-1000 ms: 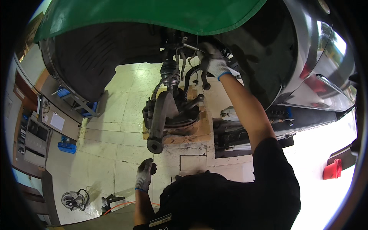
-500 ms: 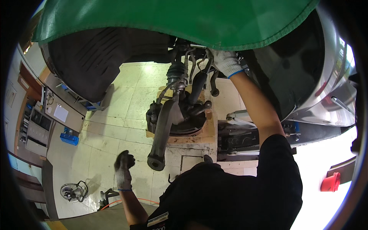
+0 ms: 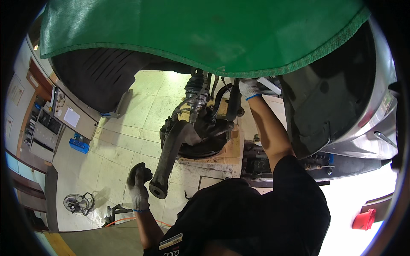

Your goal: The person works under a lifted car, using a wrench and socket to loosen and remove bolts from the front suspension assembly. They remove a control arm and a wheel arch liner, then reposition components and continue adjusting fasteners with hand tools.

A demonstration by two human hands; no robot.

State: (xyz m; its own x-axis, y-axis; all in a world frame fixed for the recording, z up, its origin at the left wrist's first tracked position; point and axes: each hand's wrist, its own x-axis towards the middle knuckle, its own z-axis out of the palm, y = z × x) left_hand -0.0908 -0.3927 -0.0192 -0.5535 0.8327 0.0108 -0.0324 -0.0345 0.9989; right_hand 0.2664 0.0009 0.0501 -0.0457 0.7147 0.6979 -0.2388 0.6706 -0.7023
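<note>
A car's steering knuckle with a long curved arm hangs in the wheel well, its ringed end toward me. My left hand, in a pale glove with dark fingers, is just left of that end, apart from it. Its fingers are curled and nothing shows in them. My right hand, in a similar glove with a blue cuff, reaches up beside a dark rod-shaped part. The hem of a green cover hides its fingers and what they touch. Left of the rod is a ribbed rubber boot on the drive shaft.
Dark wheel-arch liner is at left, silver bodywork at right. Below left stand a fan and a blue box on the tiled floor. An orange hose crosses behind my left forearm. A red bucket is at far right.
The knuckle arm's ringed end has swung left and nearer, close to my left hand. The green cover hangs lower in view and hides more of my right hand.
</note>
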